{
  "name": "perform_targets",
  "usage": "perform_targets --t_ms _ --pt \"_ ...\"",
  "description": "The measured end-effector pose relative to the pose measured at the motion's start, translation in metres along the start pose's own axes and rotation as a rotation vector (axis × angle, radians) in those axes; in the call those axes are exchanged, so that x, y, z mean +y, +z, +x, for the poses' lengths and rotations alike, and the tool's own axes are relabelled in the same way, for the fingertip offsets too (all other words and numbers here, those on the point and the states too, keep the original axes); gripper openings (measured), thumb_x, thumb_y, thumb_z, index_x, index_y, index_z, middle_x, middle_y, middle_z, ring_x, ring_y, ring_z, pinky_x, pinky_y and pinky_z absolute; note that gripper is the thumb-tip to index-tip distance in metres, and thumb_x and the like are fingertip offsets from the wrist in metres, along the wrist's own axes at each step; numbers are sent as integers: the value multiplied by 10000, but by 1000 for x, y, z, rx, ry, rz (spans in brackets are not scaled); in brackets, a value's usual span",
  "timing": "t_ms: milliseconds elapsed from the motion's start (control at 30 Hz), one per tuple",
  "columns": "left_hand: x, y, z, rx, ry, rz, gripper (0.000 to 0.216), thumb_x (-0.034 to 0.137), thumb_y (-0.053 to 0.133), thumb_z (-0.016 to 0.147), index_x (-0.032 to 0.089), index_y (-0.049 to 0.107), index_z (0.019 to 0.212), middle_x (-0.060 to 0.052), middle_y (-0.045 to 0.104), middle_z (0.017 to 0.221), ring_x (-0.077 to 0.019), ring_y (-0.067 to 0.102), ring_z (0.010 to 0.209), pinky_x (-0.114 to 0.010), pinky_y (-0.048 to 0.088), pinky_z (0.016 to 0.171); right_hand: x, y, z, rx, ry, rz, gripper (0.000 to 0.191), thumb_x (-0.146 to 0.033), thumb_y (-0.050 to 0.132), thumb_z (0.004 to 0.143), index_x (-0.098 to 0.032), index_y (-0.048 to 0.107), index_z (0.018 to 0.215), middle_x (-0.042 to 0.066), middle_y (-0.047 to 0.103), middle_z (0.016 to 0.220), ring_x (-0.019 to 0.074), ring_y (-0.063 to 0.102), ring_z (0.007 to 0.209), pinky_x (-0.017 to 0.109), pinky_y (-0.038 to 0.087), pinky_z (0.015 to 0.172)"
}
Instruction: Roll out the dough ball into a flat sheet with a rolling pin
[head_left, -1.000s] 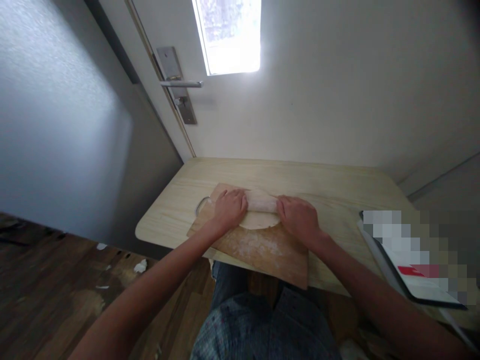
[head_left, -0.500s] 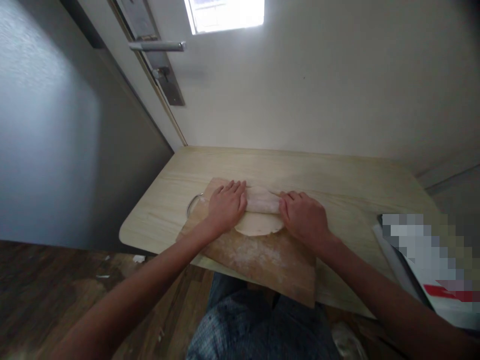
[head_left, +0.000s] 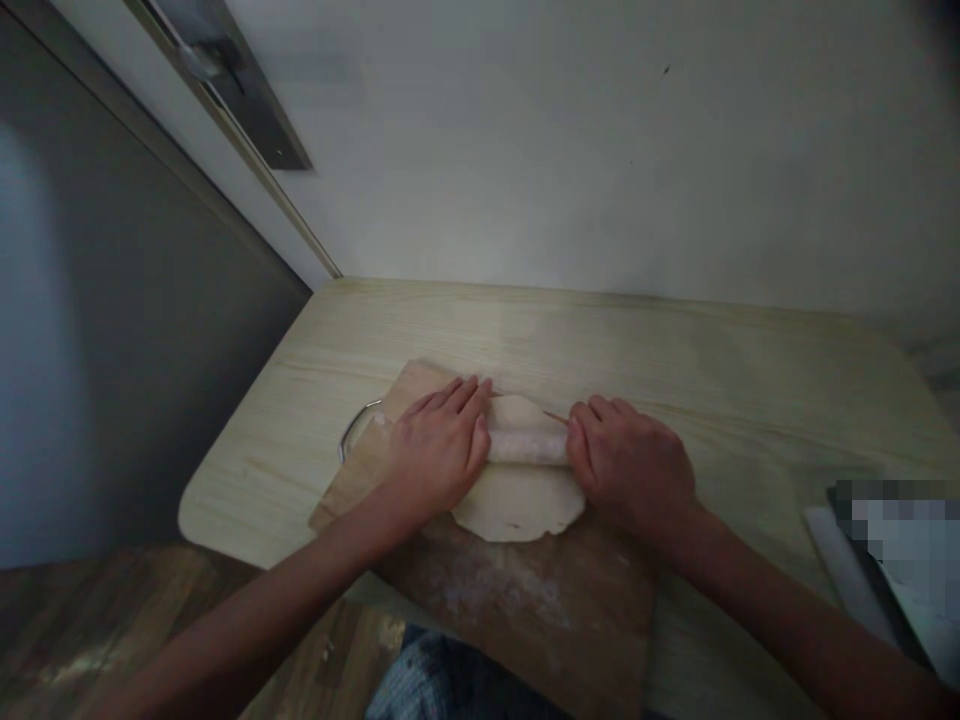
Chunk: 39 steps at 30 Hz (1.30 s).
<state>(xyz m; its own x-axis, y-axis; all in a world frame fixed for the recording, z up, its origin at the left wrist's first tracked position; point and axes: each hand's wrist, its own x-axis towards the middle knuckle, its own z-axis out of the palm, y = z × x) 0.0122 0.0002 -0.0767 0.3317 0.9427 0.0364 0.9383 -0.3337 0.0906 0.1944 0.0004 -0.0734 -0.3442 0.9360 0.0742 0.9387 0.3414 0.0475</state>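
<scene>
The left hand lies flat with its fingers stretched out, palm pressing down on the left end of the rolling pin rather than clasping it. The right hand covers the pin's right end with its fingers bent over it; whether they wrap underneath cannot be told. Only the pale middle stretch of the pin shows between the two hands, touching both.

The pin rests on a thin round sheet of dough. The dough lies on a floured wooden board by the near edge of the bench, towards its left corner. A metal ring shows at the board's left side, just beside the left wrist.

Half a second ago the pin sat at the far rim of the dough. Now a strip of dough shows beyond it and a wider part on the near side, so the pin has come back towards the person. The view has also tipped downward.

The pin's long axis runs left to right, roughly along the bench's far edge, each end pointing under a hand
</scene>
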Motion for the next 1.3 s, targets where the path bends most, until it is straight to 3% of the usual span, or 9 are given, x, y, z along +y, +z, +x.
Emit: perform_targets --t_ms 333,500,667,967,1133,1300 --pt "-3 -3 14 7 -16 22 433 230 271 799 155 321 1222 -47 533 1061 -174 494 938 -321 328 871 4 -4 20 -64 33 -30 416 -259 227 793 -166 592 615 64 598 586 152 505 490 262 219 432" --pt "-8 0 23 56 -45 21 388 224 286 785 149 389 1151 -47 573 969 -182 514 880 -333 330 848 5 -11 28 -131 24 -35 440 -254 230 784 -152 629 629 84 619 600 171 540 518 257 254 432" --pt "-15 4 37 64 -123 -11 331 237 280 783 173 436 1068 -43 601 890 -194 546 785 -317 389 692 7 -13 37 -171 26 -26 432 -248 234 767 -146 647 693 103 635 660 195 566 568 265 302 455" --pt "-25 11 51 58 -259 -61 302 275 294 773 178 478 991 -61 607 858 -187 555 758 -280 396 619 13 -4 53 -211 167 51 390 -290 297 732 -133 644 821 132 638 816 229 586 695 268 363 507" --pt "-20 13 45 163 -246 -52 402 275 301 763 147 377 1136 -87 590 922 -207 543 831 -298 399 666 5 -6 40 -147 236 44 417 -296 259 757 -137 637 836 129 635 835 244 585 723 287 373 527" --pt "-9 9 18 222 -189 64 529 265 294 772 112 193 1268 -109 559 1002 -216 523 883 -324 373 746 -9 -8 9 -15 215 8 452 -283 203 800 -137 631 811 114 630 832 211 580 702 272 355 529"
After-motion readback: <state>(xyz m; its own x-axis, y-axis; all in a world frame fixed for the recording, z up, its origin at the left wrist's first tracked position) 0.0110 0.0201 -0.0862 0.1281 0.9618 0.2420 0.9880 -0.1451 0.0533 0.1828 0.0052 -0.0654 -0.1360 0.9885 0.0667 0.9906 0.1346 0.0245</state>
